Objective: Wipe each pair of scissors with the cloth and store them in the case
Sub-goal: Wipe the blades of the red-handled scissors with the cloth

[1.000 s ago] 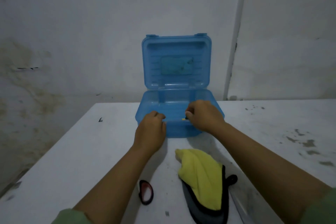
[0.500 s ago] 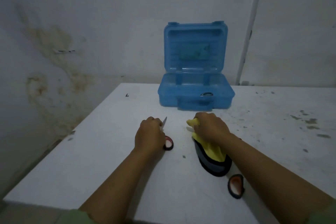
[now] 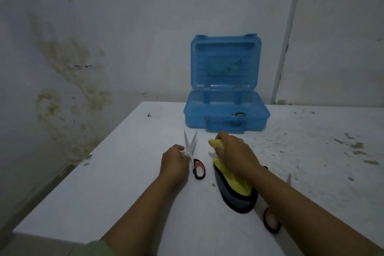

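My left hand (image 3: 173, 162) grips a pair of scissors (image 3: 192, 151) with black and red handles; its blades are spread apart and point toward the case. My right hand (image 3: 232, 151) grips the yellow and grey cloth (image 3: 234, 189), which lies on the white table (image 3: 104, 183). A second pair of scissors (image 3: 271, 221) lies partly hidden under my right forearm, one black and red handle loop showing. The blue plastic case (image 3: 225, 116) stands open at the back of the table, with a scissor handle (image 3: 238, 114) visible inside it.
The table's left edge drops off beside a stained wall (image 3: 62, 79). Dark paint marks (image 3: 353, 145) speckle the right part of the table. A white pipe (image 3: 284, 48) runs up the wall behind the case.
Both hands drew back from the case to the table front. My left hand took hold of the scissors, whose blades now show spread, and my right hand took hold of the cloth.
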